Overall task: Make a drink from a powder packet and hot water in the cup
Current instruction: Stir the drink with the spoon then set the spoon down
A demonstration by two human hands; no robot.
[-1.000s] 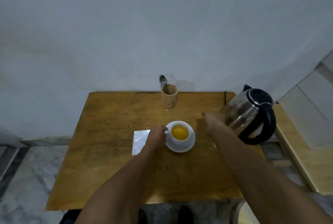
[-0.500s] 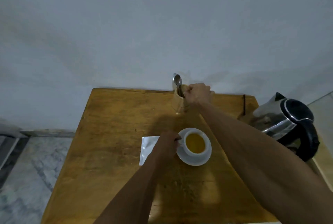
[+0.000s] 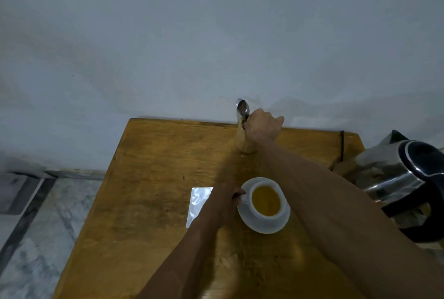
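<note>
A white cup (image 3: 266, 200) of orange-yellow liquid stands on a white saucer (image 3: 264, 225) in the middle of the wooden table (image 3: 149, 202). My left hand (image 3: 227, 199) grips the cup's handle. At the table's far edge, my right hand (image 3: 262, 127) is closed around the metal spoon (image 3: 243, 108), which stands bowl-up in a small wooden holder (image 3: 242, 141). A silver powder packet (image 3: 198, 201) lies flat to the left of the cup, partly under my left wrist.
A steel kettle (image 3: 396, 178) with a black lid and handle stands at the table's right edge. A plain wall rises right behind the table. Marble floor shows to the left.
My right hand moved from beside the kettle across to the wooden holder and closed on the spoon. My left hand stayed on the cup's handle. The view shifted closer.
</note>
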